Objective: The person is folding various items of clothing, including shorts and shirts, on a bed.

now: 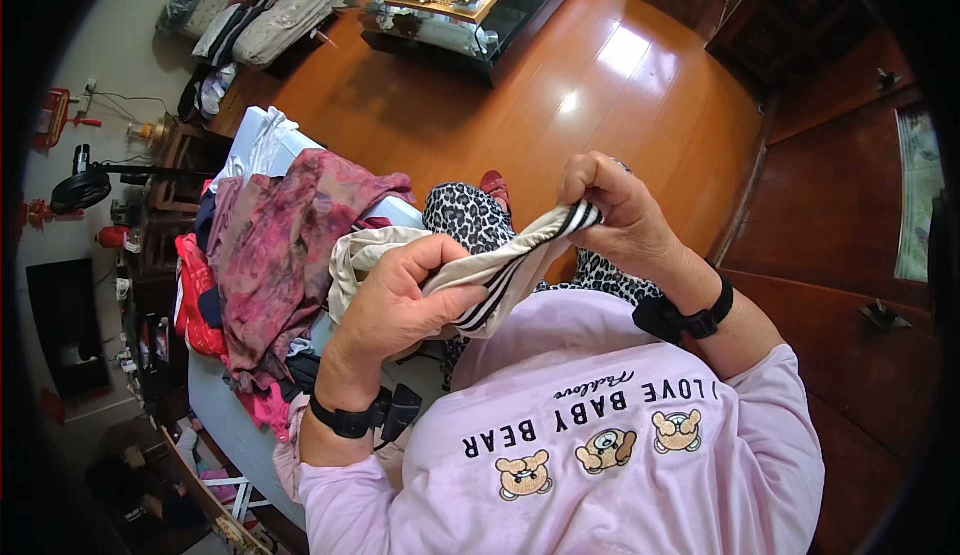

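A cream fabric garment with a black-and-white striped band is stretched between my two hands above my lap. My left hand grips it near the middle, thumb lying beside the stripes. Up and to the right, my right hand pinches the striped end between thumb and fingers. The garment's loose folds hang past my left hand toward a pile of clothes, topped by a mottled pink-and-brown garment. What kind of garment the cream one is, I cannot tell.
The clothes lie on a pale blue surface at my left, with a white cloth at its far end. Ahead stands a black low table bearing a wooden tray. Dark wooden doors line the right side.
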Demonstrator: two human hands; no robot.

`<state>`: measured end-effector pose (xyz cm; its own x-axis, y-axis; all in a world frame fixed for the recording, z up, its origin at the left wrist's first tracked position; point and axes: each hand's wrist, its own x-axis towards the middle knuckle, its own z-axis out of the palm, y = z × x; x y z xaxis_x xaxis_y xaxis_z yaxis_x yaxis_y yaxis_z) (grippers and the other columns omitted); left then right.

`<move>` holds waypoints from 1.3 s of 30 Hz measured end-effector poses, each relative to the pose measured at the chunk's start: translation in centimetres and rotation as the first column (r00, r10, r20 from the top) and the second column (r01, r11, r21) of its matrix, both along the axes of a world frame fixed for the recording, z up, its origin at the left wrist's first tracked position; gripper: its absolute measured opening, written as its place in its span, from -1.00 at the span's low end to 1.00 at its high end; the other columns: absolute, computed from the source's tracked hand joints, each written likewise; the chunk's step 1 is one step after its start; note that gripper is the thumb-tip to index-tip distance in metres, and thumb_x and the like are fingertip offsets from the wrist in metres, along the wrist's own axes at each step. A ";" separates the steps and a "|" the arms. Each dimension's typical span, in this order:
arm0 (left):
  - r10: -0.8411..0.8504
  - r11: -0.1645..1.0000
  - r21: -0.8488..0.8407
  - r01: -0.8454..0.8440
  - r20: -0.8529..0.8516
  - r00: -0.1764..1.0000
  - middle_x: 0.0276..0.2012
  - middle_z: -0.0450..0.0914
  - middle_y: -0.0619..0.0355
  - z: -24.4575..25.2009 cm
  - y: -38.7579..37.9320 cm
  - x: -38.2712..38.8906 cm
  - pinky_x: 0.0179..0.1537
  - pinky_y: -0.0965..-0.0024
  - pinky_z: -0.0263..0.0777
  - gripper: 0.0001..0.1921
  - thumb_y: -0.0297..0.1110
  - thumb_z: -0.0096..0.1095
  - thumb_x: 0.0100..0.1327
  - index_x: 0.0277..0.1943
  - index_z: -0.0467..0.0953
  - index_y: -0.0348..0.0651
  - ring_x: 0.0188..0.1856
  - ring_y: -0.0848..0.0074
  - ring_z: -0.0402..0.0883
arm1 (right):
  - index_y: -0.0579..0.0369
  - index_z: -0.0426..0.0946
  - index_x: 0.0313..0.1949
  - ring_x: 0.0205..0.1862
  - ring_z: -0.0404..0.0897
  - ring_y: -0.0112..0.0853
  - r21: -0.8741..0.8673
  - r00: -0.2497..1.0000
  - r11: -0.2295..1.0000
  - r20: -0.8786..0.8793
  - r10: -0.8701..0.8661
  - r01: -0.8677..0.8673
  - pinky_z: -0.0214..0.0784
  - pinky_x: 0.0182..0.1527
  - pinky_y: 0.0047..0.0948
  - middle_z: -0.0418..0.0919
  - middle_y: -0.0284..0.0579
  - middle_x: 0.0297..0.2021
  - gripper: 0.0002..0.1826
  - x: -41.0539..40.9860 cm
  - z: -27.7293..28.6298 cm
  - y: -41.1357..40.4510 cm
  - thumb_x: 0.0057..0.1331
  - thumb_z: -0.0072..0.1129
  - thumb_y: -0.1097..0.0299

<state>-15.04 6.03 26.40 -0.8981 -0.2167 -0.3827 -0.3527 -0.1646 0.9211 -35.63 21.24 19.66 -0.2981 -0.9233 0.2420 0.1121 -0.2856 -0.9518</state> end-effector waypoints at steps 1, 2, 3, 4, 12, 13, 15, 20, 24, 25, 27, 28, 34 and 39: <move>0.002 1.000 0.000 -0.002 0.002 1.000 -0.43 0.46 0.40 0.0 0.0 0.0 -0.46 0.69 0.26 -0.86 -0.38 0.27 0.28 -0.22 0.48 -0.22 -0.45 0.84 0.35 | 0.10 0.34 -0.26 -0.30 0.29 -0.53 0.000 1.000 1.000 0.002 0.002 -0.002 0.22 -0.19 -0.61 0.26 -0.32 -0.33 -0.68 0.0 0.0 0.0 0.04 0.21 0.70; 0.011 0.998 0.054 -0.010 -0.021 1.000 -0.44 0.47 0.39 -0.1 0.0 -0.1 -0.46 0.70 0.26 -0.84 -0.34 0.25 0.30 -0.22 0.47 -0.23 -0.45 0.84 0.36 | 0.10 0.34 -0.26 -0.30 0.30 -0.52 0.041 1.000 0.999 0.023 0.005 -0.006 0.22 -0.17 -0.60 0.26 -0.32 -0.33 -0.68 0.0 -0.1 0.0 0.04 0.22 0.69; 0.024 0.994 0.105 -0.019 -0.042 0.999 -0.44 0.47 0.39 -0.1 0.0 -0.1 -0.45 0.71 0.26 -0.82 -0.31 0.24 0.32 -0.23 0.46 -0.24 -0.45 0.83 0.37 | 0.10 0.35 -0.25 -0.29 0.31 -0.51 0.080 0.999 0.997 0.046 0.010 -0.013 0.23 -0.16 -0.59 0.27 -0.33 -0.32 -0.68 0.1 -0.2 -0.1 0.05 0.23 0.67; 0.018 0.996 0.083 -0.011 -0.082 0.996 -0.45 0.50 0.37 -0.7 -0.1 0.0 -0.48 0.75 0.24 -0.79 -0.26 0.19 0.36 -0.22 0.47 -0.25 -0.49 0.84 0.38 | 0.10 0.35 -0.25 -0.29 0.31 -0.51 0.075 0.999 0.997 0.051 0.014 -0.018 0.23 -0.16 -0.59 0.27 -0.33 -0.32 -0.68 0.2 0.0 -0.1 0.05 0.23 0.67; 0.295 0.929 0.258 -0.265 -0.083 0.952 -0.39 0.61 0.23 -1.4 -0.2 -0.7 -0.43 0.72 0.41 -0.85 -0.37 0.12 0.38 -0.19 0.47 -0.32 -0.43 0.79 0.54 | 0.19 0.46 -0.27 -0.37 0.46 -0.58 0.218 0.954 0.972 -0.298 -0.024 0.092 0.33 -0.33 -0.60 0.50 -0.31 -0.40 -0.84 0.7 2.2 -0.1 0.20 0.27 0.48; 0.293 0.930 0.257 -0.263 -0.083 0.952 -0.39 0.61 0.23 -1.3 0.0 -0.8 -0.43 0.72 0.41 -0.85 -0.37 0.12 0.38 -0.19 0.47 -0.32 -0.43 0.79 0.54 | 0.22 0.45 -0.30 -0.41 0.46 -0.62 0.345 0.987 0.926 0.025 0.156 -0.155 0.32 -0.38 -0.64 0.50 -0.32 -0.44 -0.85 1.1 2.5 0.0 0.23 0.25 0.46; 0.353 0.903 0.278 -0.326 -0.051 0.934 -0.37 0.61 0.22 -1.0 0.6 -1.3 -0.38 0.67 0.46 -0.87 -0.41 0.14 0.37 -0.17 0.47 -0.32 -0.41 0.75 0.56 | 0.23 0.45 -0.35 -0.50 0.39 -0.68 0.345 0.960 0.922 -0.149 0.238 -0.175 0.27 -0.47 -0.65 0.47 -0.36 -0.53 -0.79 2.0 3.2 -0.6 0.26 0.27 0.37; 0.301 0.932 0.217 -0.291 -0.015 0.954 -0.35 0.61 0.20 -0.7 1.0 -1.5 -0.34 0.65 0.48 -0.88 -0.47 0.20 0.31 -0.15 0.47 -0.31 -0.38 0.72 0.56 | 0.22 0.44 -0.38 -0.52 0.35 -0.68 0.412 0.927 0.896 -0.245 0.283 -0.164 0.23 -0.49 -0.65 0.44 -0.37 -0.54 -0.74 3.2 2.4 -1.8 0.24 0.30 0.30; 0.284 0.944 0.180 -0.278 -0.007 0.959 -0.33 0.60 0.20 -1.0 0.8 -1.3 -0.30 0.64 0.46 -0.86 -0.50 0.24 0.27 -0.15 0.48 -0.29 -0.35 0.71 0.55 | 0.24 0.46 -0.32 -0.49 0.42 -0.67 0.463 0.932 0.864 -0.186 0.311 -0.196 0.31 -0.45 -0.65 0.48 -0.36 -0.50 -0.75 3.4 2.7 -2.1 0.29 0.24 0.28; 0.282 0.944 0.181 -0.277 -0.006 0.959 -0.33 0.60 0.20 -1.1 0.8 -1.3 -0.30 0.64 0.46 -0.86 -0.50 0.24 0.27 -0.15 0.48 -0.29 -0.35 0.71 0.55 | 0.25 0.46 -0.28 -0.47 0.46 -0.65 0.489 0.947 0.835 -0.053 0.317 -0.252 0.36 -0.42 -0.64 0.50 -0.35 -0.47 -0.76 3.4 2.8 -2.1 0.31 0.20 0.28; 0.272 0.943 0.198 -0.266 0.001 0.962 -0.31 0.59 0.20 -1.2 0.7 -1.3 -0.26 0.63 0.46 -0.86 -0.50 0.22 0.28 -0.14 0.47 -0.29 -0.32 0.71 0.55 | 0.25 0.46 -0.24 -0.44 0.51 -0.63 0.506 0.946 0.805 0.082 0.313 -0.310 0.41 -0.39 -0.63 0.52 -0.34 -0.44 -0.76 3.4 2.7 -2.1 0.34 0.15 0.28; 0.271 0.943 0.199 -0.266 0.002 0.963 -0.31 0.59 0.20 -1.3 0.7 -1.3 -0.26 0.63 0.46 -0.86 -0.50 0.22 0.28 -0.14 0.47 -0.29 -0.32 0.71 0.55 | 0.25 0.46 -0.21 -0.41 0.54 -0.61 0.505 0.932 0.785 0.148 0.331 -0.359 0.44 -0.36 -0.61 0.54 -0.32 -0.42 -0.79 3.2 2.6 -2.2 0.36 0.10 0.31; 0.265 0.944 0.207 -0.258 -0.010 0.964 -0.27 0.58 0.19 -2.0 0.4 -1.1 -0.22 0.60 0.47 -0.86 -0.50 0.18 0.29 -0.12 0.44 -0.28 -0.29 0.70 0.54 | 0.23 0.47 -0.16 -0.37 0.57 -0.59 0.498 0.894 0.742 0.262 0.365 -0.449 0.48 -0.33 -0.59 0.57 -0.28 -0.38 -0.83 3.3 1.7 -2.4 0.37 -0.03 0.41; 0.263 0.940 0.232 -0.252 -0.019 0.965 -0.27 0.57 0.19 -1.8 0.2 -1.3 -0.22 0.59 0.47 -0.88 -0.51 0.18 0.29 -0.14 0.44 -0.28 -0.29 0.69 0.54 | 0.21 0.47 -0.16 -0.38 0.60 -0.57 0.432 0.860 0.759 0.384 0.335 -0.488 0.50 -0.32 -0.57 0.59 -0.27 -0.37 -0.84 3.3 0.9 -2.3 0.38 -0.05 0.41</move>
<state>-16.39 6.23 24.59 -0.8421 -0.3563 -0.4049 -0.2259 -0.4488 0.8646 -32.38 18.95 20.53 0.1588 -0.9355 -0.3156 0.3757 0.3528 -0.8569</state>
